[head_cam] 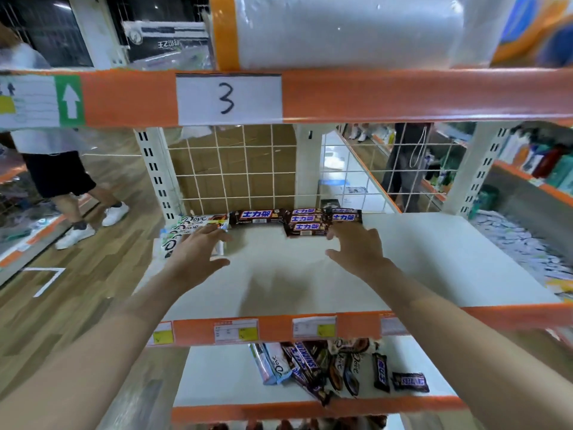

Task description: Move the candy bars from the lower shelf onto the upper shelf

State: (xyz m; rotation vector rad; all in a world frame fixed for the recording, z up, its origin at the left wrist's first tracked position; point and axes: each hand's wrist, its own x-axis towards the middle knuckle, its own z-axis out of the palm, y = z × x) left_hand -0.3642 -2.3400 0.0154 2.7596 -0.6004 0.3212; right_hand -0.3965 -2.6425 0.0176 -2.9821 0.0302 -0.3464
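On the white upper shelf [418, 262], brown Snickers bars [305, 223] lie in rows at the back, with white Dove bars [186, 226] stacked at the back left. My left hand [198, 252] hovers open over the Dove bars, fingertips at their right end. My right hand [356, 246] is open, its fingers reaching the front of the Snickers rows, holding nothing. On the lower shelf [223, 377] lies a loose pile of candy bars [328, 367]: Snickers, Dove and light blue wrappers.
An orange beam with a "3" label [228, 99] crosses overhead, with plastic-wrapped rolls [341, 29] above it. A white wire grid [235, 169] backs the upper shelf. A person in white shoes [90, 225] stands in the aisle at left. Bottles [539, 159] fill shelves at right.
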